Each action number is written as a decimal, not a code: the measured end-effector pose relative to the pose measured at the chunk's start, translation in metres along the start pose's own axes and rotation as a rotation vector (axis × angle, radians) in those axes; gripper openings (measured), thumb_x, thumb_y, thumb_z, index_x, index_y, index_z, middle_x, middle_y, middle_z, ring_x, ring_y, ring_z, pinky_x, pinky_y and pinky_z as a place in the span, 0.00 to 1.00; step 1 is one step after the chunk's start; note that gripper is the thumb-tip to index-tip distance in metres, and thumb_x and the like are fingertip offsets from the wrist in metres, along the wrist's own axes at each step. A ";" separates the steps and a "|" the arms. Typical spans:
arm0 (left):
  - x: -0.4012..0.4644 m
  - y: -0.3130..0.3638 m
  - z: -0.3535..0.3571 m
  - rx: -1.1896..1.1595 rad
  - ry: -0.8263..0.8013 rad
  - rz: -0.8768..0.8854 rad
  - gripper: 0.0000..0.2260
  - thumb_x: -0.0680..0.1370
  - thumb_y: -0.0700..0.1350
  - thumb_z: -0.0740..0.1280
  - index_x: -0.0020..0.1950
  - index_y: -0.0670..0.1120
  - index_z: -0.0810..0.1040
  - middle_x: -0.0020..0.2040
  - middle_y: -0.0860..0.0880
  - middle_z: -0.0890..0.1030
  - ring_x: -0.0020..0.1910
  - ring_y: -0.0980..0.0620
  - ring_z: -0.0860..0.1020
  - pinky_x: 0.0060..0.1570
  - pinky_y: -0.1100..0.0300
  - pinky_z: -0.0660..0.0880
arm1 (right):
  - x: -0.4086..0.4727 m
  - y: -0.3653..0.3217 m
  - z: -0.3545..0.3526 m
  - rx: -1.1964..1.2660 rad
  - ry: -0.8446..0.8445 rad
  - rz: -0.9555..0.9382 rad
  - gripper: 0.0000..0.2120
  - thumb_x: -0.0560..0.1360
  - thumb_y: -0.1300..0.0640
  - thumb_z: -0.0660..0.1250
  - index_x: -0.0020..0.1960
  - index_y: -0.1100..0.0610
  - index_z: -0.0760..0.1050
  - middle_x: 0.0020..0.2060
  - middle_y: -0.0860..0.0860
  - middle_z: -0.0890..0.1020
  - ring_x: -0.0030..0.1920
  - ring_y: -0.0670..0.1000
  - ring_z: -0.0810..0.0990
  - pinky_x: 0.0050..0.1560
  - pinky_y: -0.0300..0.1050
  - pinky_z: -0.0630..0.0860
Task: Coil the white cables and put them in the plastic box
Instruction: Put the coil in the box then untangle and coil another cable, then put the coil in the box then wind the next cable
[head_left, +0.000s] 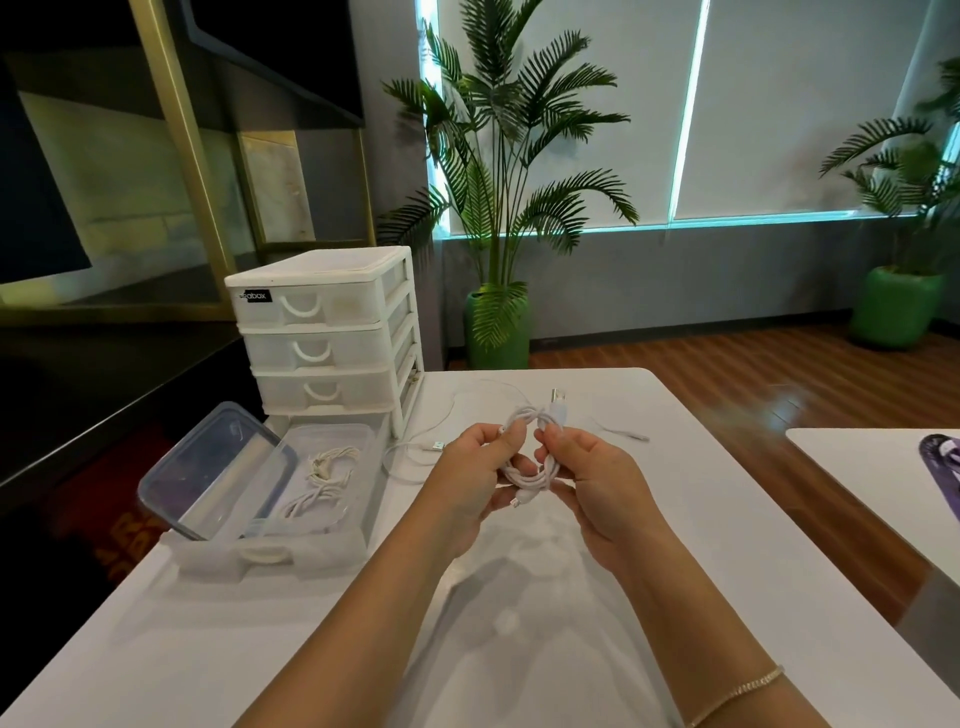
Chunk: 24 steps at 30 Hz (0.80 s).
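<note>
Both your left hand (470, 467) and right hand (587, 470) grip a coiled white cable (535, 470) at mid-frame; the plastic box (363, 441), left of centre, holds two coils.

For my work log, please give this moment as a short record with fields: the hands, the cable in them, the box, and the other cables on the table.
left hand: grips the left side of the coiled cable
right hand: pinches the right side of the coil
coiled cable: white, held above the table, USB plug pointing up
plastic box: open, at the left, two coiled white cables inside
lid: leaning tilted at the box's left side
loose cables: white, uncoiled on the table
</note>
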<state>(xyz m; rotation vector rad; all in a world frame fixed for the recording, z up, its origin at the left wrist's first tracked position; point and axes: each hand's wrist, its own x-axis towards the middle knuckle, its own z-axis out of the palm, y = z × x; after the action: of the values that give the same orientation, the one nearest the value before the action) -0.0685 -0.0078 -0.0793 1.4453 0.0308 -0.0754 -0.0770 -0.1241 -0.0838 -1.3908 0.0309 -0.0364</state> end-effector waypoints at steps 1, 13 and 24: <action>0.001 0.001 -0.001 0.022 0.015 0.006 0.09 0.77 0.50 0.64 0.49 0.44 0.74 0.36 0.49 0.81 0.35 0.51 0.80 0.40 0.59 0.79 | 0.001 0.000 0.000 -0.049 0.017 -0.020 0.13 0.76 0.52 0.63 0.38 0.59 0.79 0.34 0.53 0.80 0.41 0.53 0.78 0.50 0.45 0.75; 0.003 0.011 -0.050 0.034 0.225 -0.021 0.01 0.75 0.39 0.68 0.45 0.41 0.78 0.40 0.45 0.81 0.37 0.50 0.80 0.36 0.60 0.78 | 0.000 0.006 0.018 -0.197 -0.046 0.032 0.09 0.75 0.52 0.66 0.54 0.54 0.77 0.47 0.51 0.81 0.42 0.48 0.77 0.46 0.41 0.75; 0.015 0.036 -0.152 -0.016 0.607 -0.059 0.09 0.76 0.36 0.67 0.36 0.39 0.75 0.27 0.44 0.79 0.28 0.50 0.78 0.21 0.64 0.76 | 0.001 -0.001 0.042 -0.268 -0.090 0.044 0.07 0.76 0.57 0.65 0.54 0.54 0.76 0.49 0.52 0.80 0.44 0.49 0.77 0.49 0.44 0.77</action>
<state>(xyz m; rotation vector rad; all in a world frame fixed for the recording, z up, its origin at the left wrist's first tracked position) -0.0467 0.1464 -0.0635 1.4056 0.5692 0.3169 -0.0738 -0.0833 -0.0750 -1.6576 -0.0087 0.0698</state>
